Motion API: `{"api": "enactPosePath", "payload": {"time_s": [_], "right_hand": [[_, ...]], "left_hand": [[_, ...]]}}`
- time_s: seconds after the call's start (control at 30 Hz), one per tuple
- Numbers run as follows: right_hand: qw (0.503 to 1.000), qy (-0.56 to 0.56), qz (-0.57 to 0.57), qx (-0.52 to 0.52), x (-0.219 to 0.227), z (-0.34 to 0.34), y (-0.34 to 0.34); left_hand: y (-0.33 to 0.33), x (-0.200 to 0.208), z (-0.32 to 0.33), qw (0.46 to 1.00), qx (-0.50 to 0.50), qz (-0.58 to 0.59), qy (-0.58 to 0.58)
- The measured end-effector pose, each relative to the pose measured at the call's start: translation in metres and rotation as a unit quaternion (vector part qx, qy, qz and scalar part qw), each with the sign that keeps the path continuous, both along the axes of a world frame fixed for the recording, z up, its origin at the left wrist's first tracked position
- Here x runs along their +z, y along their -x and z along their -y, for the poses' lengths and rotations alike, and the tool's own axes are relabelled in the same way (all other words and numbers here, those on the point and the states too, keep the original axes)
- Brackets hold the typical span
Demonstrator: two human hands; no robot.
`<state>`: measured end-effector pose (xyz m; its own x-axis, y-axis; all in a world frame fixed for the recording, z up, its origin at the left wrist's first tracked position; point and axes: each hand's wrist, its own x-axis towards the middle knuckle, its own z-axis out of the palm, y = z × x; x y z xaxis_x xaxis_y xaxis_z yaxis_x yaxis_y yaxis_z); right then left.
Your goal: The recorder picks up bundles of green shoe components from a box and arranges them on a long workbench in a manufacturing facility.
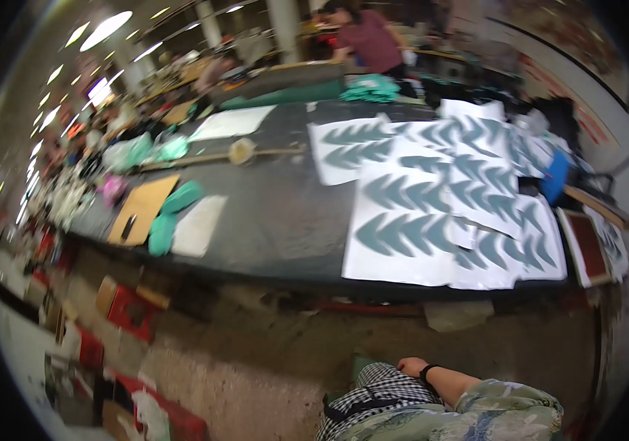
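My right hand point(411, 366) is low in the view, at the edge of the black-and-white checked apron point(395, 386), with a dark band on its wrist. Its fingers are blurred and partly hidden, so whether they grip anything cannot be told. My left hand does not show. Beyond the apron, a small patch of dark green point(361, 363) appears. White sheets point(358, 268) printed with rows of green curved shapes point(402, 192) cover the right part of the long dark table point(277, 213), some overlapping. No hand of mine touches them.
At the table's right end stand a framed screen point(586, 246) and a blue-bladed tool point(555, 176) with a wooden bar. Cardboard point(144, 209), green pieces point(161, 234) and a tape roll point(241, 152) lie leftward. Red stools point(130, 312) stand below; a person point(369, 40) works beyond.
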<state>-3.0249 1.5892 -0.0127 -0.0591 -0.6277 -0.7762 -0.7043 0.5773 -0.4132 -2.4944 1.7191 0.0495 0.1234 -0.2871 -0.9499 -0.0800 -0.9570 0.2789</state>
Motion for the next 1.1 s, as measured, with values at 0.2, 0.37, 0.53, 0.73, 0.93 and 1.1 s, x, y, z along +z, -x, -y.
{"api": "enactPosePath", "payload": {"time_s": [0.2,0.37,0.53,0.73,0.93,1.1], "right_hand": [[0.998,-0.029,0.002,0.059,-0.016,0.090,-0.019],[0.992,-0.007,-0.003,0.128,-0.018,0.185,-0.035],[0.985,-0.012,0.037,0.166,-0.024,0.282,-0.064],[0.975,0.021,0.109,0.191,-0.039,0.355,-0.131],[0.950,-0.021,0.083,0.299,-0.036,0.409,-0.206],[0.980,-0.085,0.048,0.173,-0.057,0.453,-0.249]], "left_hand": [[0.032,0.018,0.007,0.980,0.157,0.118,-0.035],[-0.002,-0.049,0.060,0.991,0.101,0.021,0.087],[0.023,0.012,0.157,0.966,0.181,0.057,0.173],[0.003,0.017,0.188,0.905,0.380,0.088,0.171],[-0.029,-0.037,0.117,0.889,0.443,0.091,0.071],[-0.100,-0.026,0.161,0.852,0.520,0.063,-0.008]]}}
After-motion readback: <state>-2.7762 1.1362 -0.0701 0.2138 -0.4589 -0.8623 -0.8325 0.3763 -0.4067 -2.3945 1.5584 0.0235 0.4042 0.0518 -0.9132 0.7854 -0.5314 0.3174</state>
